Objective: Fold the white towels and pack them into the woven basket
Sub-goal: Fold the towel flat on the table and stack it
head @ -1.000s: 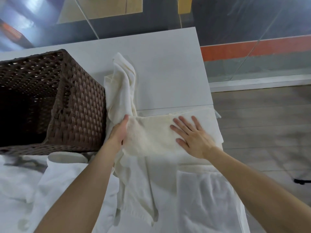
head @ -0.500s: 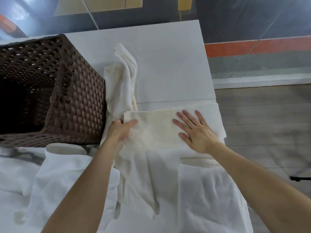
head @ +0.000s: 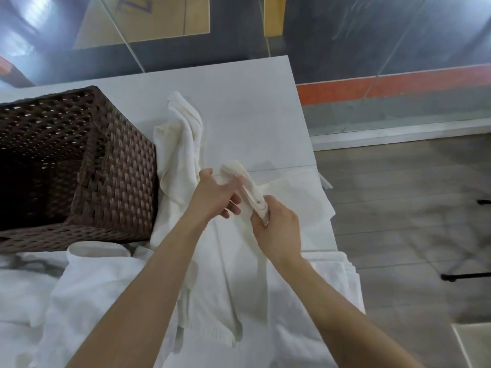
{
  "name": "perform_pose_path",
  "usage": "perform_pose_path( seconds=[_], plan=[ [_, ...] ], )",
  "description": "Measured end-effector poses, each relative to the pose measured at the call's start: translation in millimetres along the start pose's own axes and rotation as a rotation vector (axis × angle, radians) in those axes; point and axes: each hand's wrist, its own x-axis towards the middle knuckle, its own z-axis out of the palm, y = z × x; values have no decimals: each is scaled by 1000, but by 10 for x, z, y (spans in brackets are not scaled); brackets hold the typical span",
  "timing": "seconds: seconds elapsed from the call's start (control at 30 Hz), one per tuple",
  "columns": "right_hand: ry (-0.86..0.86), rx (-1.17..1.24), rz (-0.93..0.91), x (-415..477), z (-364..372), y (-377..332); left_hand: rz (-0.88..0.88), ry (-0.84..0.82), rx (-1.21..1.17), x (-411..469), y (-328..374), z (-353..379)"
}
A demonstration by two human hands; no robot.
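A small folded white towel (head: pixel 245 183) stands on edge above the table, lifted between both hands. My left hand (head: pixel 215 195) grips its far left side with fingers wrapped around it. My right hand (head: pixel 277 229) clasps its near end. The brown woven basket (head: pixel 111 179) stands to the left, open and dark inside. A crumpled white towel (head: pixel 180 144) lies against the basket's right wall. Another white towel (head: pixel 297 197) lies flat under my hands.
The white table (head: pixel 249 102) ends at its right edge near a wooden floor (head: pixel 411 208). More loose white towels (head: pixel 87 301) cover the near part of the table. A white rolled piece (head: pixel 98 252) sits in front of the basket.
The folded towel lay flat under both palms before. Now both hands have closed on it and raised it upright off the table.
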Motion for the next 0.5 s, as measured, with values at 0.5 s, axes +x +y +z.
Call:
perform_pose_path(
  seconds=[0.5],
  plan=[
    [61, 476, 787, 476, -619, 1455, 175, -196, 460, 743, -617, 696]
  ],
)
